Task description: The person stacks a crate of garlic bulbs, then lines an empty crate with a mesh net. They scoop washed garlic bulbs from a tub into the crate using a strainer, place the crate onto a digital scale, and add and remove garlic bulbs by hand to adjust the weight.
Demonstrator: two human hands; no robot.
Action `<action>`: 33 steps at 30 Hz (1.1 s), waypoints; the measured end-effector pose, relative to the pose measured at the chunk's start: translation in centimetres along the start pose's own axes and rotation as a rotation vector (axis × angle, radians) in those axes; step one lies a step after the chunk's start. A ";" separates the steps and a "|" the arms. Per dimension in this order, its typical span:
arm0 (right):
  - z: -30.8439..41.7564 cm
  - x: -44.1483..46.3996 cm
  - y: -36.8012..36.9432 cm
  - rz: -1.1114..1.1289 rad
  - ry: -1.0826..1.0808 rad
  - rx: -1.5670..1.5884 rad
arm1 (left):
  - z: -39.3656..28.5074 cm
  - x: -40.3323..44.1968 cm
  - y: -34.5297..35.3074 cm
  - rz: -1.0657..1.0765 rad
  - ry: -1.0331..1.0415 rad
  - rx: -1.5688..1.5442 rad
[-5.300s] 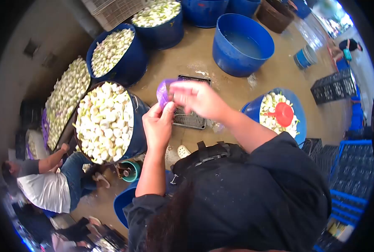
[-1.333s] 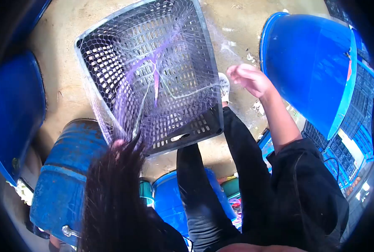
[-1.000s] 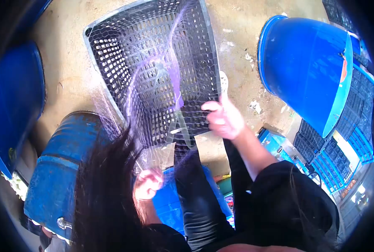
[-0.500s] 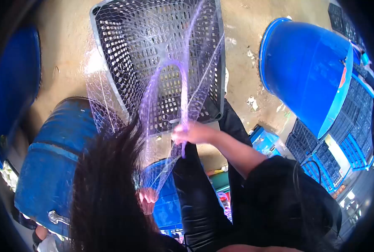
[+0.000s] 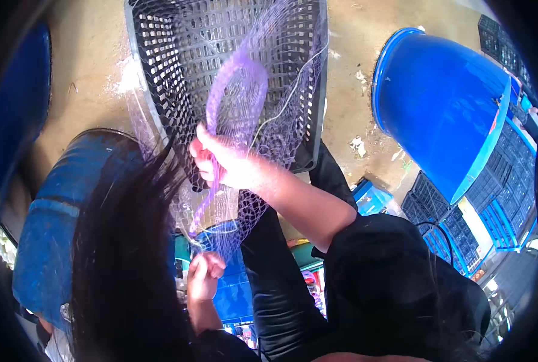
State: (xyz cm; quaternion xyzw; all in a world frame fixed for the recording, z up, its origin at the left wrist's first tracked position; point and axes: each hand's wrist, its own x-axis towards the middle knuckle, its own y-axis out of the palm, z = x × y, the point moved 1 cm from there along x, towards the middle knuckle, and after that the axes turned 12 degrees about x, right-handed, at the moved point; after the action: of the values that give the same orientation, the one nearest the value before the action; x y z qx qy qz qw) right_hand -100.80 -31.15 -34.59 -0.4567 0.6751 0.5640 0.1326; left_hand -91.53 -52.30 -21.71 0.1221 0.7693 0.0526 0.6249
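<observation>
A purple mesh net hangs over a dark slatted plastic crate, with a gathered loop of it inside. My right hand is closed around a bunched purple strand of the net, above the crate's near edge, its thumb pointing up. Lower and to the left, my left hand is closed on the near end of the netting, by a thin pale cord. A pale line also runs along the net's right side. Dark hair covers the area left of my left hand.
A worn blue barrel lies at the left, with another blue container behind it. A large blue tub stands at the right, near stacked dark crates. Something blue shows between my left hand and my leg.
My right hand has moved left and slightly up, carrying the purple bunch with it. My left hand has risen a little. The net over the crate has swung and bunched into a narrower loop.
</observation>
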 end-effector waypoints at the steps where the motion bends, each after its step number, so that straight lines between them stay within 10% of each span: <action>1: 1.3 -0.6 1.1 0.054 0.007 -0.059 | 0.8 0.5 -0.7 -0.088 -0.028 0.052; 5: 12.3 -0.2 -4.2 0.424 -0.553 0.157 | 1.8 0.8 -3.6 -0.281 -0.101 -0.032; 10: 10.4 -2.2 -2.9 -0.560 -0.588 -0.314 | 0.8 0.7 -2.5 -0.380 0.034 0.153; 12: 8.0 -3.1 -4.0 -0.638 -0.390 -0.320 | 2.0 1.4 -2.2 -0.435 -0.021 0.000; 14: 7.0 -4.4 -4.2 -0.548 -0.460 -0.049 | 2.7 1.5 -2.2 -0.407 -0.065 -0.150; 18: 5.9 -10.1 -4.4 0.398 -0.196 0.257 | 2.7 3.7 0.2 -0.569 -0.054 -0.545; 20: 5.9 -13.6 -8.1 0.185 -0.349 -0.014 | 2.9 5.2 -0.2 -0.486 0.170 -0.885; 22: 5.2 -16.4 -11.6 -0.172 -0.440 0.005 | 6.4 7.3 -4.6 0.289 0.306 -1.008; 24: 5.0 -18.0 -12.7 -0.318 -0.499 0.059 | 4.6 9.3 -1.8 0.305 0.314 -0.955; 33: 7.4 -14.7 -21.6 -0.390 -0.525 -0.014 | 9.3 19.6 -7.7 -0.375 -0.014 -0.523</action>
State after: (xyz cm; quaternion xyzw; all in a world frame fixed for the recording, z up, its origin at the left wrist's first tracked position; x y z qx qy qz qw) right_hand -78.70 -16.56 -40.65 -0.4173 0.5138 0.6312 0.4043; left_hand -87.08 -55.48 -44.06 -0.1862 0.7345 0.1317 0.6392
